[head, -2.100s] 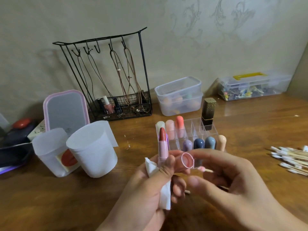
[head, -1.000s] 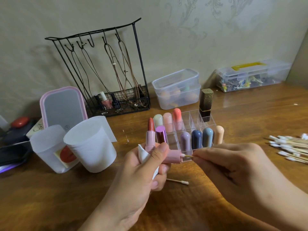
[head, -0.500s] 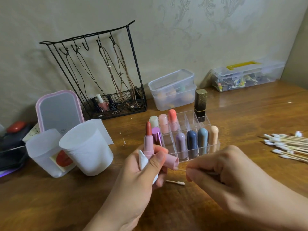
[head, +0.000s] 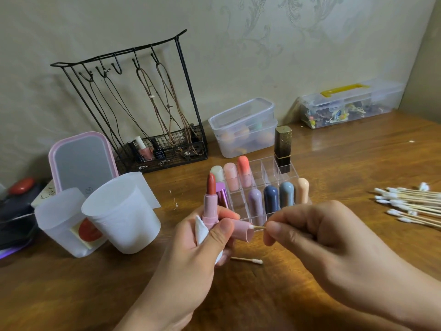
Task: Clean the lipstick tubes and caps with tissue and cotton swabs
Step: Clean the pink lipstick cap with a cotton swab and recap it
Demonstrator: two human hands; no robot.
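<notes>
Open pink lipstick tube: upright, red bullet extended. Held in the left hand along with a folded white tissue. Its pink cap lies sideways in the same hand's fingertips, mouth facing right. Cotton swab: white tip at the cap's rim, stick pinched in the right hand. Another swab lies on the wooden table below the hands; a pile of swabs at far right.
</notes>
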